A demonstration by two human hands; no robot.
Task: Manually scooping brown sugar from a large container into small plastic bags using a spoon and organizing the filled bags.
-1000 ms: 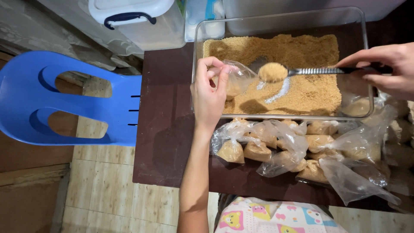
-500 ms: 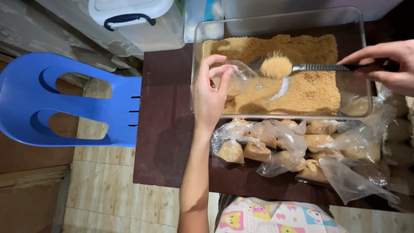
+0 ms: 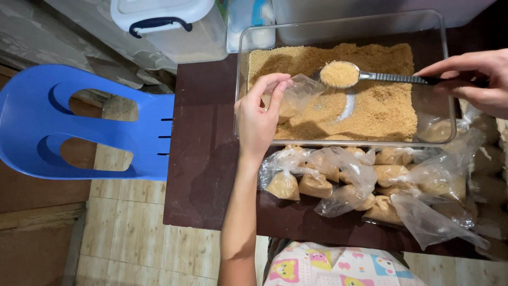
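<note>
Dark brown table carries a clear tray of brown granules at its far edge; left hand pinches a small plastic bag open over the tray. Right hand grips a spoon, heaped and level, just beside the bag mouth; judgement: keep the mouth wide, tip slowly over the tray.

Filled bags crowd the tub's near side; dark tabletop left lies open.
</note>
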